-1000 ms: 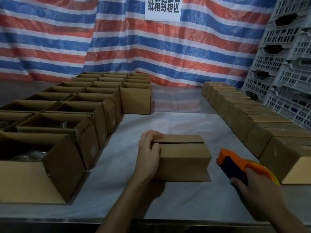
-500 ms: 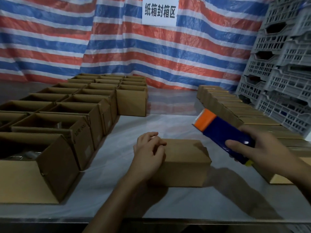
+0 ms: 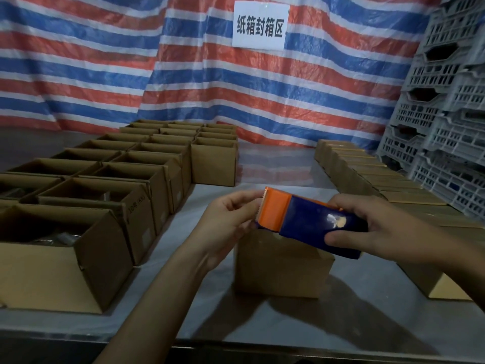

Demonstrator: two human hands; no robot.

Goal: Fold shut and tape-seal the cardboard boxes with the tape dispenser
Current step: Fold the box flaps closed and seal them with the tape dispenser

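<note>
Orange-and-blue tape dispenser [image 3: 309, 222] tilted above apparently closed cardboard box [image 3: 280, 269]

I get a dim, soft frame: sheen on the table [image 3: 275, 164] at centre, a glint on the tape dispenser [image 3: 309, 227], edges bowed.

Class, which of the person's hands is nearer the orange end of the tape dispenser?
Left. The left hand pinches the orange end; the right hand grips the tape dispenser by its blue body, farther back.

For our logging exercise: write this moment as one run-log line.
phase: readying tape | right hand: grips tape dispenser over cardboard box | left hand: pinches its orange end
</note>
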